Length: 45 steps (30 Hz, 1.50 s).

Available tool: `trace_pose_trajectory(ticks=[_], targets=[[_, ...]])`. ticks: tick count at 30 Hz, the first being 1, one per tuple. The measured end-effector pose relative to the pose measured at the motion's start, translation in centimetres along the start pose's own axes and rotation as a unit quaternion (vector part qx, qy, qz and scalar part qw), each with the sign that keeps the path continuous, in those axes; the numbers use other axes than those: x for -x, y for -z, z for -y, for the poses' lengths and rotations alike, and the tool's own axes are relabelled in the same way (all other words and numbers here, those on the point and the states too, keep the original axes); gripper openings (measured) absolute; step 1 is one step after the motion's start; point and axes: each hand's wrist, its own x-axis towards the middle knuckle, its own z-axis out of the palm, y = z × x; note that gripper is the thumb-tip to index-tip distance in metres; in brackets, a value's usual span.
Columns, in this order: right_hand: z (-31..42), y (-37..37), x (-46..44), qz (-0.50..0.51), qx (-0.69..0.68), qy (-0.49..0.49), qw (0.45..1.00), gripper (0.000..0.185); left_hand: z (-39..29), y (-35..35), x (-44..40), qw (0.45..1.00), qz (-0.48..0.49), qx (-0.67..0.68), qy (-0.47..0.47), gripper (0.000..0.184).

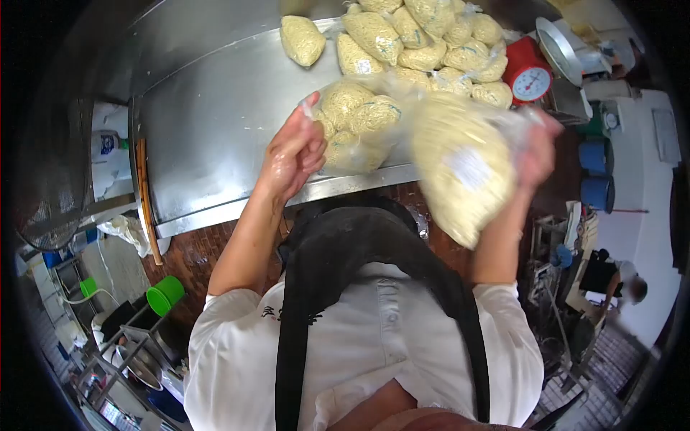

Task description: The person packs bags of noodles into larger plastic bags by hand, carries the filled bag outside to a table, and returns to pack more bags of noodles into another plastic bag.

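My left hand (293, 156) is closed, with a wisp of clear plastic at its fingertips. It grips the left edge of a large clear plastic bag (332, 159), inside which several bundles of pale yellow noodles (345, 104) show. My right hand (537, 152), smeared by motion, is closed on the gathered neck of a bag of noodles (453, 144). That bag hangs tilted in the air near the counter's front edge, a white label on its side. It is blurred and overlaps the right part of the large clear bag, so I cannot tell whether they touch.
A steel counter (215, 122) spans the front. More bagged noodles (424, 54) are piled at its back right, beside a red dial scale (528, 75). Wooden sticks (145, 197) lean at the left edge. A green bucket (165, 294) is at lower left; another person (611, 280) is at far right.
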Motion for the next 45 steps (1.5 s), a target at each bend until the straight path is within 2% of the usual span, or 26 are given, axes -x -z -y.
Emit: trace_pose_trajectory(ticks=[1,2,4,5,7,9,10,11,13,15,17,20,22,23,24,25,27,29,30,31,33,35,37,39,42,45], targets=[[-2.4,-3.5,-0.6,0.031,0.043,-0.07,0.996,0.044,-0.1,0.5,0.2,1.0,0.008,0.013,-0.005,0.065],[-5.8,-5.7,-0.8,0.108,0.104,-0.087,0.985,0.038,-0.2,0.8,0.2,0.999,0.022,0.029,-0.007,0.066],[-8.9,-9.2,0.6,0.254,0.208,-0.038,0.944,0.026,-0.6,0.7,0.8,0.999,-0.015,0.051,-0.006,0.063],[-6.8,-11.3,1.8,0.255,0.329,0.053,0.908,0.026,-0.5,0.8,1.0,0.998,-0.018,0.057,-0.003,0.062],[-8.3,-7.5,0.6,0.197,0.42,0.238,0.853,0.028,0.0,1.3,1.3,0.997,-0.035,0.067,-0.003,0.061],[-11.2,-0.2,-2.2,0.033,0.452,0.154,0.878,0.036,0.6,2.1,1.0,0.997,-0.058,0.047,-0.015,0.059],[-14.1,5.4,-4.1,-0.015,0.608,0.175,0.774,0.039,0.7,2.2,0.7,0.997,-0.071,0.035,-0.024,0.059],[-16.5,10.6,-5.0,-0.06,0.74,0.188,0.643,0.042,0.6,1.7,0.3,0.996,-0.082,0.006,-0.022,0.058],[-17.7,14.7,-4.8,-0.064,0.788,-0.107,0.603,0.043,0.2,0.6,-0.5,0.99,-0.123,-0.056,-0.03,0.058],[-21.6,20.5,-6.2,0.142,0.759,-0.206,0.601,0.037,0.2,-0.5,-1.8,0.984,-0.155,-0.086,-0.011,0.056],[-21.4,22.3,-5.2,0.156,0.734,-0.016,0.661,0.043,-0.1,-2.6,-3.4,0.985,-0.128,-0.113,0.003,0.056],[-17.3,18.6,-6.5,0.149,0.582,-0.034,0.798,0.047,-0.3,-3.9,-4.9,0.987,-0.115,-0.109,0.0,0.057],[-11.2,12.7,-6.0,0.111,0.504,-0.02,0.857,0.045,-0.8,-2.8,-4.7,0.99,-0.128,-0.056,-0.022,0.058],[-8.2,10.5,-5.2,0.045,0.437,-0.035,0.898,0.039,-1.2,-2.0,-4.5,0.99,-0.135,-0.029,-0.032,0.059],[-5.5,9.1,-4.3,0.058,0.298,-0.009,0.953,0.035,-1.5,-1.3,-4.1,0.993,-0.114,-0.026,-0.032,0.067],[-3.7,7.8,-4.0,0.067,0.246,-0.002,0.967,0.032,-1.5,-1.1,-3.8,0.993,-0.109,-0.011,-0.031,0.069],[0.0,1.7,-1.6,0.123,0.311,0.048,0.941,0.031,-1.8,-1.1,-3.4,0.995,-0.092,0.019,-0.029,0.074],[-1.0,-3.0,1.1,0.238,0.294,0.041,0.925,0.024,-1.9,-0.8,-2.5,0.996,-0.077,0.031,-0.036,0.077],[-2.5,-7.1,2.5,0.356,0.332,0.133,0.863,0.016,-1.9,-0.6,-2.5,0.997,-0.058,0.041,-0.038,0.078],[-5.1,-7.1,2.4,0.447,0.348,0.077,0.821,0.02,-1.9,-0.2,-2.0,0.997,-0.059,0.041,-0.037,0.078],[-7.1,-8.2,2.7,0.356,0.455,0.268,0.771,0.019,-1.8,0.8,-0.9,0.996,-0.063,0.039,-0.04,0.079],[-8.4,-10.1,1.9,0.13,0.619,0.349,0.692,0.021,-1.2,2.1,-0.1,0.997,-0.07,0.02,-0.033,0.077],[-11.0,-10.0,0.5,0.067,0.683,0.243,0.686,0.024,-0.8,4.1,0.6,0.995,-0.091,-0.017,-0.038,0.073],[-15.8,-7.3,-0.8,0.166,0.637,-0.037,0.752,0.025,-1.4,5.7,1.2,0.994,-0.098,0.014,-0.036,0.074],[-17.1,-5.1,-0.8,0.124,0.327,-0.11,0.931,0.024,-1.5,5.6,1.7,0.993,-0.114,0.013,-0.008,0.07],[-11.5,-7.0,0.4,0.092,0.022,-0.162,0.982,0.02,-2.4,2.6,-0.8,0.994,-0.103,-0.021,0.014,0.066]])
